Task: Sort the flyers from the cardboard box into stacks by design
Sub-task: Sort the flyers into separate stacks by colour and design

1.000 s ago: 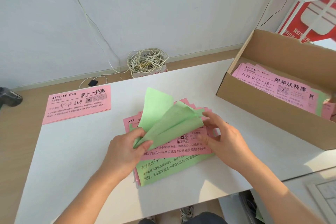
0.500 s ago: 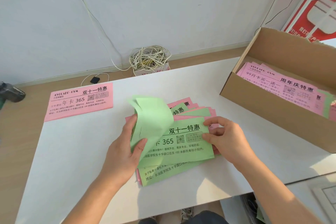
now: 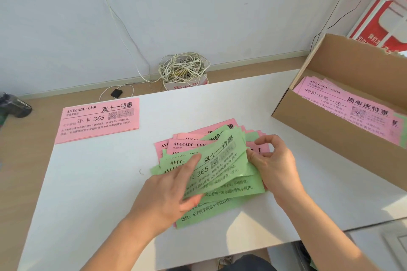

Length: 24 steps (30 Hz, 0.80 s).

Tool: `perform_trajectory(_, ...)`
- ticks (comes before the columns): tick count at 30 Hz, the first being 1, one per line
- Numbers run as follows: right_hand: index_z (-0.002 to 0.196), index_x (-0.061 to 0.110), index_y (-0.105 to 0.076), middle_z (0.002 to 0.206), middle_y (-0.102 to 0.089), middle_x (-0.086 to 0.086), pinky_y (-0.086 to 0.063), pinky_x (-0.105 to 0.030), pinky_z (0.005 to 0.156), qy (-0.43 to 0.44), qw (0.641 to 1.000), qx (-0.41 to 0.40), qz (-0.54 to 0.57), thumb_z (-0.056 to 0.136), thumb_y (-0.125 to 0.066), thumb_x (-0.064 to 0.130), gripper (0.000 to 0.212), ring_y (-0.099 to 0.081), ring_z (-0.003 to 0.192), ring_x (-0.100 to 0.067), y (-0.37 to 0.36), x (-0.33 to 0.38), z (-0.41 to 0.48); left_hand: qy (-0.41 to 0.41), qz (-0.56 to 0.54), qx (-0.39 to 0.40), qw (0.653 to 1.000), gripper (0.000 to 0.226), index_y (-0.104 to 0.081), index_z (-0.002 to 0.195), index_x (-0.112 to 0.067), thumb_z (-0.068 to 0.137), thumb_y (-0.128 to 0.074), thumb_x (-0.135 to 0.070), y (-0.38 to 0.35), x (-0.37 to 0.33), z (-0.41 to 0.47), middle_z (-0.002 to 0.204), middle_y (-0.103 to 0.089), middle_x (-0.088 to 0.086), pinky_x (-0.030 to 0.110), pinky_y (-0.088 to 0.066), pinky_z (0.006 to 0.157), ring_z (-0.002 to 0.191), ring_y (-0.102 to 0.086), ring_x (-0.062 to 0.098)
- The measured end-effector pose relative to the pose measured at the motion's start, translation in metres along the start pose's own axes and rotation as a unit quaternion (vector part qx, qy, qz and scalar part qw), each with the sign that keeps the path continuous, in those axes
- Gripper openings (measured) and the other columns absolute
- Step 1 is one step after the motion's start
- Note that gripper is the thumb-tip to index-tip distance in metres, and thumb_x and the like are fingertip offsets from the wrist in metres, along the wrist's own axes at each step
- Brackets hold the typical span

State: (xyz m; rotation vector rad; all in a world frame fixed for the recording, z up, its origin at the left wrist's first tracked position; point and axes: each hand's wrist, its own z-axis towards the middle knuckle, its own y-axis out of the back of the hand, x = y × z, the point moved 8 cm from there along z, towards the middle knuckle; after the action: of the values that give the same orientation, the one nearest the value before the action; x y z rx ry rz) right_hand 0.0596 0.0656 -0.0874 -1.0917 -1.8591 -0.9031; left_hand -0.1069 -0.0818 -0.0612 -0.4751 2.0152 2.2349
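So the green flyer (image 3: pixel 222 160) is the one in play right now. It's lifted a bit off the messy pile (image 3: pixel 222 207) and bowed upward, print side up. The left hand (image 3: pixel 167 196) has it pinched at its left end, with the thumb on the printed face and the other fingers curled underneath.

The right hand (image 3: pixel 273 167) is at the flyer's right edge with its thumb touching the paper there. Its fingers are loosely curled and the index is raised, and honestly I can't tell if it's actually gripping the sheet or just resting against it.

The pile underneath is a fanned mix of pink and green sheets, sitting mid-table (image 3: pixel 92 182) right in front of the person.

Well off to the left, near the table's far corner, there's a tidy pink stack (image 3: pixel 99 120), all squared up with the same 365 design on top.

On the right, the cardboard box (image 3: pixel 326 136) sits open at an angle on the table. It has pink flyers (image 3: pixel 352 105) of a different design lying in it, plus a sliver of green at the far right edge.

Behind the table there's a tangled coil of cable (image 3: pixel 182 68) stuffed in a small carton (image 3: pixel 187 84) against the wall. A black object (image 3: pixel 15 105) is at the left edge, too cropped to identify, and a red sign (image 3: pixel 378 26) is up in the top right corner.
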Motion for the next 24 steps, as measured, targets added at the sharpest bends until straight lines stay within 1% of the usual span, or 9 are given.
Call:
perform_trajectory(3,0.093,0.016,-0.056,0.086,-0.069,-0.016,-0.051,-0.035,0.040,-0.020,0.999,0.021,0.028,0.085,-0.071,0.022,0.018,-0.062,0.052,-0.020,-0.001,0.000,-0.001,0.079,-0.019,-0.058,0.995,0.022,-0.052,0.106,-0.022,0.087,-0.047,-0.028,0.010,0.011,0.003,0.054,-0.059,-0.005,0.026,-0.032,0.042,0.042,-0.048,0.015)
perform_trajectory(7,0.101,0.021,-0.058,0.085,-0.070,-0.013,-0.057,-0.044,0.050,0.001,0.995,0.088,-0.045,0.088,-0.065,0.006,0.021,-0.067,0.065,-0.024,0.003,0.005,-0.002,0.273,-0.200,-0.072,0.938,0.021,-0.054,0.113,-0.017,0.094,-0.048,-0.017,0.005,0.050,-0.007,0.050,-0.050,0.001,0.033,-0.033,0.052,0.051,-0.050,0.021)
perform_trajectory(11,0.101,0.030,-0.060,0.074,-0.070,-0.004,-0.057,-0.051,0.051,0.026,0.989,0.072,-0.125,0.084,-0.070,0.006,0.031,-0.067,0.067,-0.028,0.007,0.006,0.003,0.145,-0.102,-0.057,0.983,0.018,-0.055,0.103,-0.021,0.092,-0.045,-0.031,0.011,0.025,-0.004,0.050,-0.050,-0.006,0.028,-0.037,0.045,0.048,-0.052,0.020)
perform_trajectory(14,0.102,0.018,-0.065,0.062,-0.065,0.002,-0.052,-0.032,0.041,-0.014,0.996,0.067,-0.063,0.093,-0.060,0.021,0.011,-0.059,0.045,-0.016,0.004,0.004,0.001,0.030,-0.018,-0.011,0.999,0.015,-0.052,0.096,-0.027,0.084,-0.051,-0.036,0.001,-0.001,-0.005,0.082,-0.063,-0.011,0.024,-0.044,0.041,0.057,-0.060,0.013)
perform_trajectory(16,0.095,0.013,-0.069,0.057,-0.061,0.001,-0.040,-0.021,0.036,-0.039,0.994,0.104,-0.012,0.098,-0.046,0.041,0.037,-0.053,0.040,-0.016,0.000,0.005,-0.001,-0.007,0.044,0.029,0.999,0.034,-0.060,0.095,-0.022,0.067,-0.076,-0.034,-0.011,-0.011,-0.009,0.101,-0.064,0.002,0.030,-0.048,0.038,0.070,-0.066,0.020)
perform_trajectory(18,0.093,0.015,-0.070,0.063,-0.063,-0.004,-0.039,-0.022,0.037,-0.038,0.987,0.151,-0.039,0.094,-0.044,0.053,0.045,-0.052,0.042,-0.020,-0.005,0.008,-0.002,-0.010,0.109,0.066,0.992,0.048,-0.066,0.089,-0.018,0.051,-0.088,-0.037,-0.018,-0.017,-0.010,0.100,-0.064,0.010,0.032,-0.047,0.036,0.076,-0.068,0.025)
perform_trajectory(20,0.099,0.023,-0.065,0.077,-0.072,0.002,-0.051,-0.034,0.042,-0.017,0.978,0.178,-0.109,0.090,-0.061,0.039,0.018,-0.064,0.052,-0.022,-0.009,0.010,-0.003,0.007,0.109,0.096,0.989,0.049,-0.066,0.090,-0.019,0.055,-0.081,-0.050,-0.017,-0.018,-0.010,0.102,-0.063,0.009,0.031,-0.048,0.037,0.080,-0.068,0.023)
perform_trajectory(22,0.101,0.030,-0.060,0.085,-0.073,0.011,-0.057,-0.048,0.049,0.026,0.968,0.173,-0.181,0.085,-0.066,0.011,0.025,-0.071,0.065,-0.016,-0.011,0.013,-0.004,0.041,0.072,0.102,0.991,0.054,-0.064,0.104,-0.026,0.067,-0.057,-0.066,-0.014,-0.009,-0.013,0.120,-0.058,0.002,0.032,-0.055,0.054,0.097,-0.064,0.018)
perform_trajectory(24,0.097,0.032,-0.060,0.083,-0.072,0.016,-0.057,-0.050,0.053,0.071,0.962,0.143,-0.223,0.082,-0.063,0.003,0.033,-0.069,0.067,-0.012,-0.007,0.015,-0.001,0.082,-0.001,0.099,0.992,0.065,-0.051,0.126,-0.035,0.073,-0.044,-0.072,-0.013,0.005,-0.014,0.146,-0.035,-0.007,0.036,-0.048,0.094,0.129,-0.042,0.014)
